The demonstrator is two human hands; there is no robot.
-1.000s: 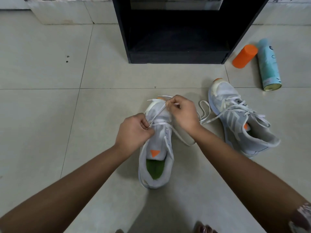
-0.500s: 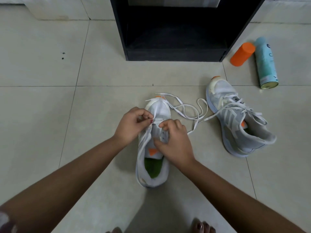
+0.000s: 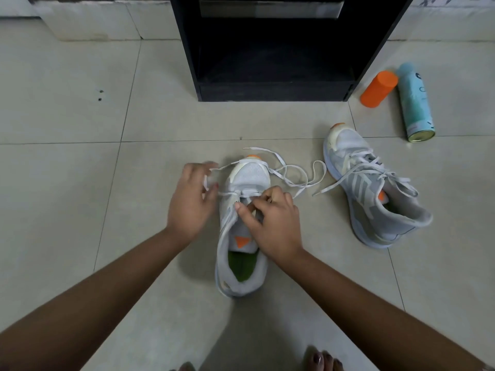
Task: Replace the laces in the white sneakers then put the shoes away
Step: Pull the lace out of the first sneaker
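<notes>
On my remote feed, a person sits over a tiled floor (image 3: 80,199) with a white sneaker (image 3: 250,174) standing upright between their forearms, toe pointing away and heel toward the camera. The right hand (image 3: 273,220) grips this near sneaker at the throat, with the thumb across the tongue and the fingers curled over the lowest lace crossing. The left hand (image 3: 191,202) hangs just beside the toe on its left side. Its fingers are curled, and though motion blur smears the fingertips, they seem to pinch one end of the white lace (image 3: 258,149). Only the lowest eyelets are threaded. The rest of the lace trails loose past the toe and loops across the floor toward the second sneaker (image 3: 351,156).

That second sneaker lies well to the right, tipped partly onto its side. It is fully laced, and its toe is angled toward a black cabinet (image 3: 267,92) whose open lower bay faces me. Right of the cabinet, a teal spray can (image 3: 415,103) lies on its side with an orange cap (image 3: 379,88) touching its upper end. Bare toes (image 3: 321,360) show at the bottom edge of the view.
</notes>
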